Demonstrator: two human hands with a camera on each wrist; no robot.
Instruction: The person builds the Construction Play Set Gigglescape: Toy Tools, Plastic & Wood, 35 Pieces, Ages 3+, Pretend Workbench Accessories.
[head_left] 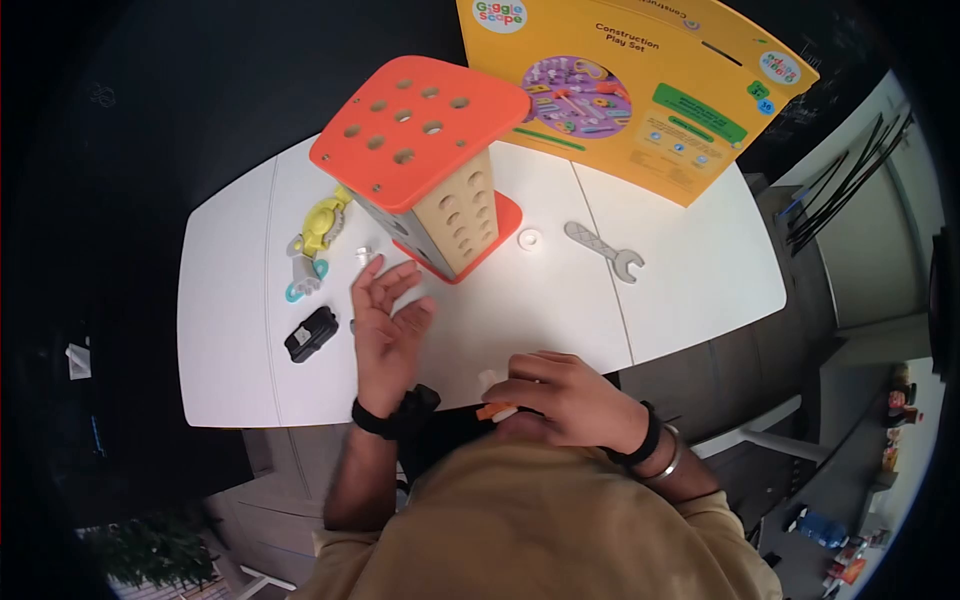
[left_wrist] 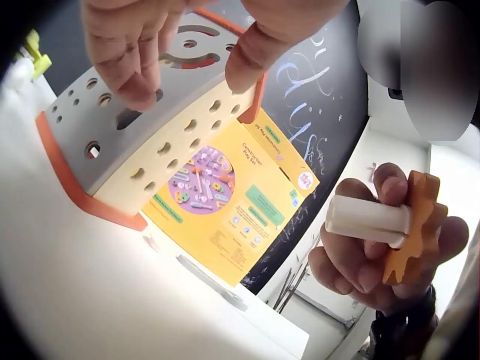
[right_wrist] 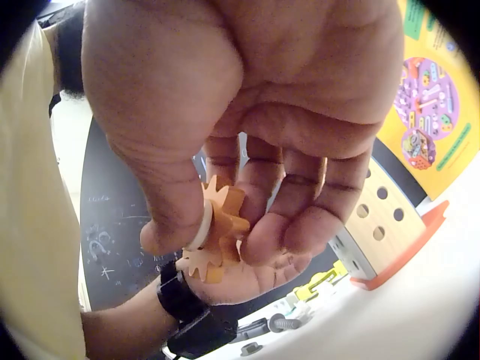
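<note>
An orange toy gear (left_wrist: 421,229) with a white peg (left_wrist: 367,219) through its middle is pinched between the thumb and fingers of my right hand (head_left: 575,400), close in front of my body. My left hand (head_left: 388,330) is raised over the table, fingers loosely bent and nothing between them. Beyond it stands a toy workbench box with an orange top (head_left: 420,125) full of holes, pale wooden sides (head_left: 462,215) and a grey panel (left_wrist: 124,127). In the left wrist view, the left fingers overlap that panel.
On the white table (head_left: 235,330) lie a black case-like object (head_left: 311,334), a yellow toy piece (head_left: 322,222), a white ring (head_left: 530,240) and a grey toy wrench (head_left: 606,252). A yellow play-set carton (head_left: 640,150) stands at the back right.
</note>
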